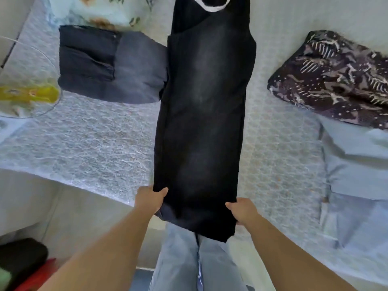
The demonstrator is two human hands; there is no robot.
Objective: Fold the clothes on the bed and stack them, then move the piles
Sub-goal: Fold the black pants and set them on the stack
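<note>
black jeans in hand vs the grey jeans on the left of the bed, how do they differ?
The black jeans lie stretched out full length down the bed; the grey jeans are folded into a compact block. The black jeans are gripped at the near end by the left hand and right hand; the grey jeans lie untouched. The black pair is darker with a faded centre; the grey pair is lighter. Both look like denim.

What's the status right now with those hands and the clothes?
Left hand and right hand both grip near end of black jeans. Jeans laid lengthwise on bed. Folded dark jeans alongside, touching.
</note>
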